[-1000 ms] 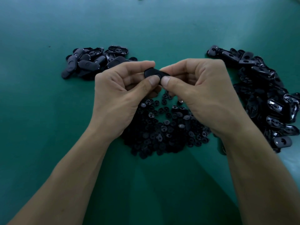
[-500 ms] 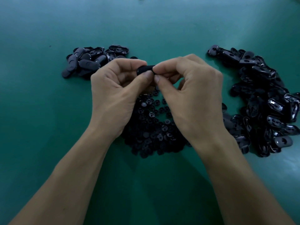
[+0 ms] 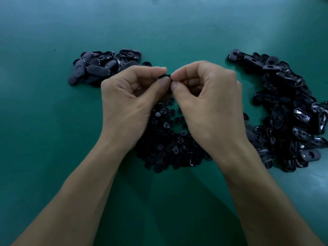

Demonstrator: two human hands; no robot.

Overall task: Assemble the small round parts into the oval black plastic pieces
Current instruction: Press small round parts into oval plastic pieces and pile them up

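An oval black plastic piece point(image 3: 164, 76) is held above the table between both hands, mostly hidden by fingertips. My left hand point(image 3: 131, 102) pinches its left end with thumb and curled fingers. My right hand point(image 3: 205, 102) pinches its right end the same way, thumb tips nearly meeting. Whether a round part sits in it is hidden. Below the hands lies a heap of small round black parts point(image 3: 170, 144).
A small pile of oval black pieces point(image 3: 99, 66) lies at the back left on the green table point(image 3: 44, 139). A much larger heap of oval pieces point(image 3: 291, 112) runs down the right side, reaching close to my right wrist.
Both hands have closed further round the oval piece, hiding more of it. My right hand shifted left, uncovering more of the right heap.
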